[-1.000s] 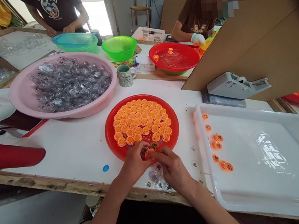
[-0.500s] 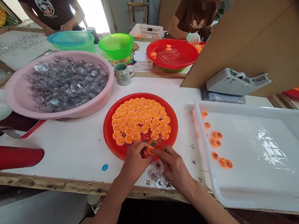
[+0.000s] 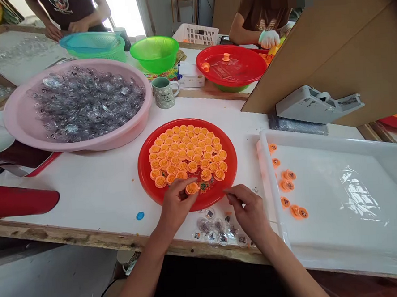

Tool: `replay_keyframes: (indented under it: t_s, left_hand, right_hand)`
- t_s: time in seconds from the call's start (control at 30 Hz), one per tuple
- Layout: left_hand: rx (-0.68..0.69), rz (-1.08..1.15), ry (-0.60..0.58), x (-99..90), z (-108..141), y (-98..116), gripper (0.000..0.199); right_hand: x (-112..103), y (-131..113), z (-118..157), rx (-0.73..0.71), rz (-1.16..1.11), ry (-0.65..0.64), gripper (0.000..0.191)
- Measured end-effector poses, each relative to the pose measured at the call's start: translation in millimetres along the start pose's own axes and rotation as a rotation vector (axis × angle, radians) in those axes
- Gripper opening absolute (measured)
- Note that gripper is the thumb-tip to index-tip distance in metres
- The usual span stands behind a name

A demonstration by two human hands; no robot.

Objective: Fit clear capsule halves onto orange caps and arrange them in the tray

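A round red tray (image 3: 146, 174) in front of me carries several small orange caps (image 3: 185, 153) packed in rows. My left hand (image 3: 176, 203) pinches one orange cap (image 3: 191, 188) over the tray's near rim. My right hand (image 3: 251, 210) hovers just right of the tray with fingers loosely bent and nothing in it. Several small clear domes (image 3: 216, 226) lie on the white table between my hands, near the front edge.
A white bin (image 3: 343, 265) at right holds a few orange pieces (image 3: 286, 185). A pink basin (image 3: 18, 123) full of clear domes sits at left, a mug (image 3: 163, 92) behind the tray. Two other people work at the far side beside green bowls and another red tray (image 3: 243, 67).
Both hands held one orange cap together; now the left hand alone holds it over the tray, and the right hand has drawn away to the right.
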State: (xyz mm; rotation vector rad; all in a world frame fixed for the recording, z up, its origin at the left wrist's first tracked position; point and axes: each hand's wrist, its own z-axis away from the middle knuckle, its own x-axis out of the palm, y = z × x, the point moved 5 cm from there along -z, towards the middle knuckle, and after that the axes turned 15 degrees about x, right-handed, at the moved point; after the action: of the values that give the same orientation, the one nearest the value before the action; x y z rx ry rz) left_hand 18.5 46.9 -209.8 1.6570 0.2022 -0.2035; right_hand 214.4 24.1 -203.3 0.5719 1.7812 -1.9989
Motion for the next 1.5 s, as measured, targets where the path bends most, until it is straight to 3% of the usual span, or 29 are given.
replay_keyframes:
  t_s: [0.17,0.3,0.4,0.5,0.6,0.73,0.83,0.93,1.03,1.23,1.4,1.5]
  left_hand:
    - [-0.289,0.303,0.062,-5.3,2,-5,0.028]
    - [-0.341,0.589,0.131,-3.0,5,-9,0.02]
    - [-0.357,0.566,0.127,-3.0,7,-13,0.018]
    - [-0.348,0.474,0.125,-2.8,6,-10,0.02]
    - [-0.312,0.454,0.127,-1.4,2,-2,0.025]
    - [-0.332,0.479,0.107,-0.3,2,1,0.025]
    - [-0.373,0.547,0.102,1.4,5,-4,0.022]
    - [-0.393,0.597,0.073,6.6,8,-8,0.019]
    - [-0.401,0.592,0.027,13.0,9,-7,0.02]
    - [-0.441,0.691,0.039,18.5,10,2,0.024]
    - [-0.474,0.747,0.049,19.2,13,7,0.024]
    - [-0.463,0.747,0.036,21.1,14,9,0.024]
  right_hand:
    - [18,8,18,0.018,0.163,-0.198,0.024]
    - [18,9,26,0.039,0.171,-0.185,0.023]
    - [13,6,32,0.067,0.175,-0.28,0.022]
    - [21,-5,44,-0.003,0.174,-0.45,0.028]
    - [31,-10,50,-0.069,0.171,-0.506,0.029]
    - [28,7,41,0.018,0.057,-0.414,0.018]
    - [14,24,30,0.21,-0.045,-0.293,0.009]
    - [5,33,25,0.455,-0.226,-0.28,0.013]
    - [4,29,23,0.542,-0.404,-0.31,0.019]
    - [8,24,22,0.483,-0.46,-0.347,0.021]
    - [-8,23,18,0.268,-0.147,-0.069,0.006]
    - [-17,11,14,0.102,-0.051,0.003,0.01]
